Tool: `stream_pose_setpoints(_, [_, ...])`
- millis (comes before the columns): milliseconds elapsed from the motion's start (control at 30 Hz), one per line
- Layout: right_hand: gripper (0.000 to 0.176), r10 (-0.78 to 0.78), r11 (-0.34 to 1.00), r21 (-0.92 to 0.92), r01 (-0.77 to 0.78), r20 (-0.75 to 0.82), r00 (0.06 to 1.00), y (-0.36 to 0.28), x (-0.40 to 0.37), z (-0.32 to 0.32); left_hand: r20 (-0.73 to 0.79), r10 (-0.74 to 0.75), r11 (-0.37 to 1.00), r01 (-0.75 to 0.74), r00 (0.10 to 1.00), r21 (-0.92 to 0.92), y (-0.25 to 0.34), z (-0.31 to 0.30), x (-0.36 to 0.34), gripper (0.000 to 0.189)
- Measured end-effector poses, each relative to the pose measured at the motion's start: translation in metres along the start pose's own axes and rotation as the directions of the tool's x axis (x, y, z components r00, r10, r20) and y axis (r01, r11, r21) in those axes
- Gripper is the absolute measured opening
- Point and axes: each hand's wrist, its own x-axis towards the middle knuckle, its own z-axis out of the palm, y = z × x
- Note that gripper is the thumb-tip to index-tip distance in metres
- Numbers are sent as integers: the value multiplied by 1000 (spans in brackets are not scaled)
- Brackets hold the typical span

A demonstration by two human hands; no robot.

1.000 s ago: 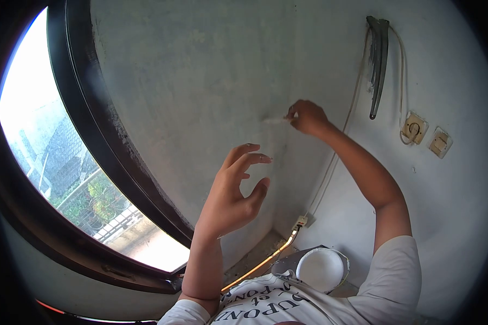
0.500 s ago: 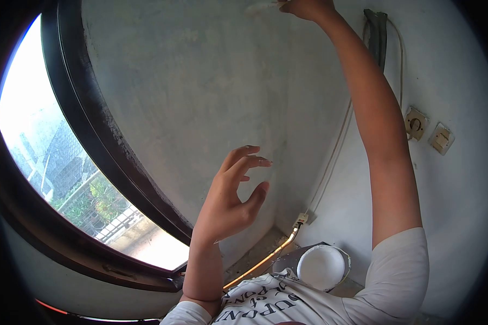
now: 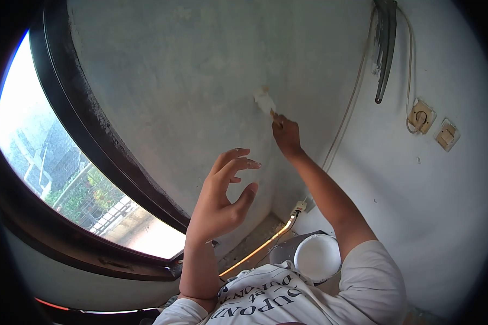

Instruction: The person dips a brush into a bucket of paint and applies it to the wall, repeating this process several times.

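Observation:
My right hand is closed around the handle of a paintbrush, whose white-coated head lies against the grey-green wall. That arm reaches forward, bent at the elbow. My left hand is raised in front of the wall, fingers apart and curved, holding nothing. Specks of white show on its fingertips. Below and to the right, close to my body, stands a bucket with white inside; my right upper arm overlaps its edge.
A dark-framed window is at left. On the right-hand white wall are a socket with a plug, a switch plate and a dark hanging strip. A lit orange cable runs to a connector near the corner.
My right hand has come down from the top of the view with the paintbrush, the elbow now bent. My left hand stays raised, nearly unchanged. The view has shifted slightly.

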Motion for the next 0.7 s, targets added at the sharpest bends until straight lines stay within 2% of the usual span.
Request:
stream_pose_setpoints(133, [18, 94, 995, 26, -98, 128, 987, 18, -39, -8, 40, -23, 1000, 23, 999, 0, -6, 6, -4, 32])
stream_pose_setpoints(200, [18, 109, 964, -265, -25, 305, 946, 15, -46, -24, 58, -37, 999, 37, 998, -1, -8, 9, -8, 32])
stream_pose_setpoints(233, [18, 115, 963, -266, -31, 306, 945, 10, -42, -34, 66, -38, 999, 39, 997, -10, -9, 11, -10, 32])
stream_pose_setpoints(300, [14, 146, 864, -486, 129, 488, 861, -3, -16, -51, 76, -39, 999, 40, 996, -19, -11, 13, -14, 32])
stream_pose_setpoints(367, [17, 64, 826, -534, 181, 408, 911, -9, 14, -54, 84, -59, 998, 61, 995, -23, -11, 15, -19, 33])
stream_pose_setpoints(433, [16, -56, 838, -519, 167, 224, 973, -40, 51, -67, 79, -69, 997, 71, 994, -22, -10, 14, -25, 33])
stream_pose_setpoints(500, [17, -250, 841, -471, 266, 97, 963, -75, 81, -88, 71, -78, 997, 79, 994, -18, -9, 13, -29, 33])
stream_pose_setpoints(567, [20, -361, 831, -469, 300, -44, 932, -99, 100, -101, 66, -83, 996, 84, 994, -11, -9, 9, -33, 33])
stream_pose_setpoints(633, [16, -246, 889, -428, 163, -145, 958, -123, 110, -121, 54, -91, 996, 91, 994, 2, -12, 6, -37, 32])
stream_pose_setpoints(667, [16, -243, 891, -425, 163, -142, 960, -127, 110, -126, 43, -94, 996, 94, 995, 10, -13, 5, -38, 32])
stream_pose_setpoints(700, [16, -232, 956, -231, 181, -221, 947, -129, 111, -130, 42, -99, 995, 99, 994, 10, -14, 3, -39, 32])
